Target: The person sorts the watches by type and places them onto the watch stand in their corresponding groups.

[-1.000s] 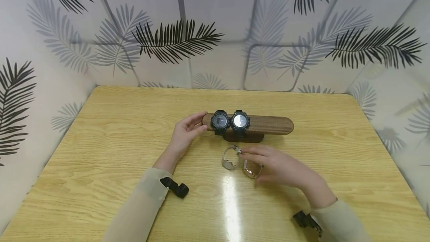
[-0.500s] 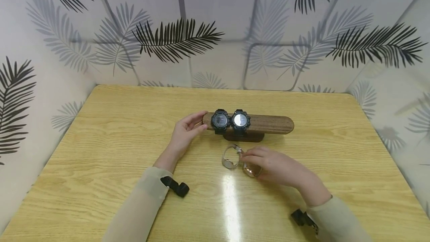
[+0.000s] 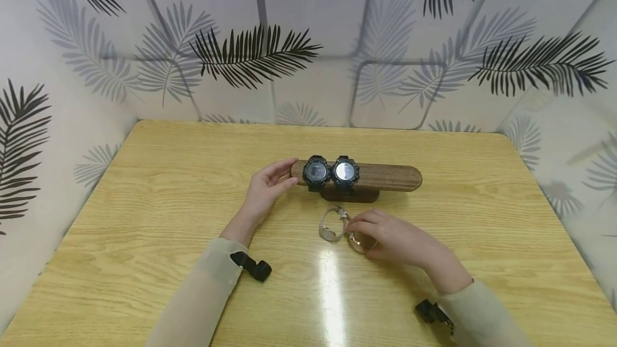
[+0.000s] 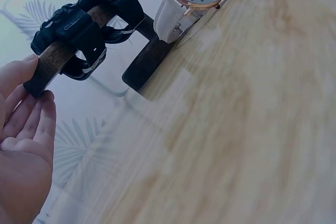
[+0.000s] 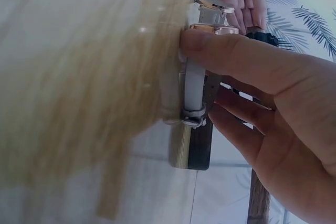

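Note:
My left hand point(image 3: 262, 191) grips the left end of a dark wooden watch stand point(image 3: 390, 177), thumb in front and fingers behind. Two chunky black digital watches point(image 3: 316, 173) are strapped side by side on the stand's bar, close to that hand. In front of the stand, my right hand point(image 3: 405, 237) pinches a rose-gold wristwatch point(image 3: 357, 243) between thumb and fingers; its pale strap point(image 5: 195, 85) is buckled in a loop. Just left of it, a second pale-strapped wristwatch point(image 3: 330, 234) stands on its edge on the table. The right fingers partly cover the pinched watch.
The light wood table point(image 3: 159, 175) reaches back to a wall hanging point(image 3: 313, 90) printed with palm leaves. The stand's foot point(image 4: 144, 66) rests on the table behind the pale watches. Each wrist carries a small black camera point(image 3: 262, 271).
My right hand has drawn its fingers together around the right pale-strapped wristwatch, where before they were spread over it. The left hand keeps its hold on the stand.

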`<state>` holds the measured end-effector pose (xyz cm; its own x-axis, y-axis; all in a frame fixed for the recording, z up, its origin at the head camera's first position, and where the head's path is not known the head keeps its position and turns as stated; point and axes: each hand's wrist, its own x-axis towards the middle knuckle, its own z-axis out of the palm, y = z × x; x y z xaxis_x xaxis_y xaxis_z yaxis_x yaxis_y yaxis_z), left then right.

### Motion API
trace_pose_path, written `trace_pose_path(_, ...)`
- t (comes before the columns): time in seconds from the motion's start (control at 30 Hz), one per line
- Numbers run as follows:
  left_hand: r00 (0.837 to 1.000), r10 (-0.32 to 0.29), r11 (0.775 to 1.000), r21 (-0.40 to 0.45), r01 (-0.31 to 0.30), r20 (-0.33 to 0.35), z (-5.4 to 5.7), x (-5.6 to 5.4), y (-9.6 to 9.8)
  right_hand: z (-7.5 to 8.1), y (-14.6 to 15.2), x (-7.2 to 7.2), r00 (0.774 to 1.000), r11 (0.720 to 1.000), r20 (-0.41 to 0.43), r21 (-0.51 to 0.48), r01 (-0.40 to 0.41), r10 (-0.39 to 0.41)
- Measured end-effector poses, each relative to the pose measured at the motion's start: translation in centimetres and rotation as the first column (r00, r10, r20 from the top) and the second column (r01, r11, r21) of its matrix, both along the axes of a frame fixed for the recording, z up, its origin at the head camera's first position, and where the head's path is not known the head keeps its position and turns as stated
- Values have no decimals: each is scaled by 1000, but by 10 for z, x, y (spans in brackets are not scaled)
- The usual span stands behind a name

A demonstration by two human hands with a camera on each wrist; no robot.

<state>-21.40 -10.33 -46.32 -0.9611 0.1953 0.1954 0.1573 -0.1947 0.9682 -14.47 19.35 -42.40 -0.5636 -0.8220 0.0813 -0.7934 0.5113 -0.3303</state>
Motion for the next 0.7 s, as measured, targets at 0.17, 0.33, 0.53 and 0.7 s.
trace_pose_path(0.17, 1000, 4, 1000, -11, -4, -13, 0, 0, -1, -1, 0, 0, 1000, 1000, -14, -16, 13, -14)
trace_pose_path(0.33, 1000, 2, 1000, -14, -3, -10, 0, 0, -1, 2, 3, -2, 997, 997, -24, -23, 69, -70)
trace_pose_path(0.53, 1000, -3, 1000, -13, 3, 9, 0, 0, -1, 14, 10, -7, 991, 988, -20, -86, 129, -131)
trace_pose_path(0.7, 1000, -1, 1000, -12, 1, 16, 1, 1, 0, 28, 19, -14, 988, 960, 3, -235, 150, -153)
